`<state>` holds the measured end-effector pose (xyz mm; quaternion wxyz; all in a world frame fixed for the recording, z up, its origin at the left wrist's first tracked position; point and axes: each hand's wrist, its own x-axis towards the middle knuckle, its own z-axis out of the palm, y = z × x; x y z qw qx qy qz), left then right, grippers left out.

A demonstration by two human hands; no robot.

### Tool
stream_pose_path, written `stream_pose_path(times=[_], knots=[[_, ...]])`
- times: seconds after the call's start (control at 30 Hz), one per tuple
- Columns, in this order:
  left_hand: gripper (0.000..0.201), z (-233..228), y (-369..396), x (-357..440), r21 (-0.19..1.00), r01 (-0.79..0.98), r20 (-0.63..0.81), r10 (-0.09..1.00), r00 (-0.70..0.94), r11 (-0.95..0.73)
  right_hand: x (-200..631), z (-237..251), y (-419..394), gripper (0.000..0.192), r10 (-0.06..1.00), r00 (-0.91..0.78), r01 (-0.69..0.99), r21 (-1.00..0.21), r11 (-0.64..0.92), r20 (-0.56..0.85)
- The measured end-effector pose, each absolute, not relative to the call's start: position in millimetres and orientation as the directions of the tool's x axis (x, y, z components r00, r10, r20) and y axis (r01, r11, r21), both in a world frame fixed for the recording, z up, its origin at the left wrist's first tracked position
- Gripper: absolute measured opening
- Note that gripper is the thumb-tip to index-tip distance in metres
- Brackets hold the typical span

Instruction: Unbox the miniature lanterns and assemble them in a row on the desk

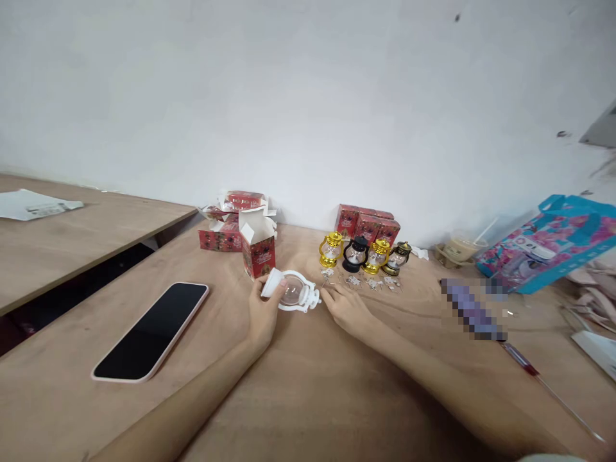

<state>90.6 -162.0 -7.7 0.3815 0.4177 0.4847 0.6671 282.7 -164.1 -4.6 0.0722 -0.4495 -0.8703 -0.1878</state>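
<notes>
Pale wall is rising behind the wooden table (pixel 308 398), which is carrying a black phone (pixel 151 330) at the left, red boxes (pixel 240 237) farther back and a row of four small lanterns (pixel 364 255) near the wall. A white lantern (pixel 293 292) is lying on its side between the hands: the left hand (pixel 264 314) is pinching its base end, while the right hand (pixel 347 309) is resting flat beside its top, fingers spread, nearly touching.
</notes>
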Motion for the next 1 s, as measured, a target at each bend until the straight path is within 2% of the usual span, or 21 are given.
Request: stream_pose_path(times=[0.13,0.23,0.33,0.4,0.47,0.57,1.0], knots=[[0.049,-12,-158,92,0.945,-0.282,0.061,0.938,-0.34,-0.164,292,-5,-166,0.033,0.768,-0.432,0.874,0.008,0.487,0.472],[0.046,-15,-154,92,0.901,-0.419,-0.028,0.947,-0.321,-0.115,304,1,-166,0.029,0.769,-0.186,0.807,-0.351,0.474,0.612],[0.042,-16,-152,94,0.886,-0.458,-0.074,0.949,-0.306,-0.078,310,11,-165,0.024,0.854,0.03,0.498,-0.748,0.438,0.519],[0.042,-16,-153,95,0.885,-0.463,-0.075,0.962,-0.263,-0.057,308,17,-165,0.028,0.915,0.071,0.245,-0.896,0.37,0.398],[0.044,-14,-155,97,0.884,-0.466,-0.066,0.975,-0.21,-0.041,303,20,-164,0.033,0.948,0.067,0.06,-0.949,0.308,0.312],[0.046,-10,-160,100,0.879,-0.477,-0.075,0.982,-0.171,-0.016,293,19,-163,0.036,0.971,0.047,-0.075,-0.968,0.239,0.236],[0.047,-3,-164,101,0.861,-0.509,-0.081,0.989,-0.126,0.005,275,1,-151,0.037,0.98,0.093,-0.142,-0.971,0.19,0.178]])
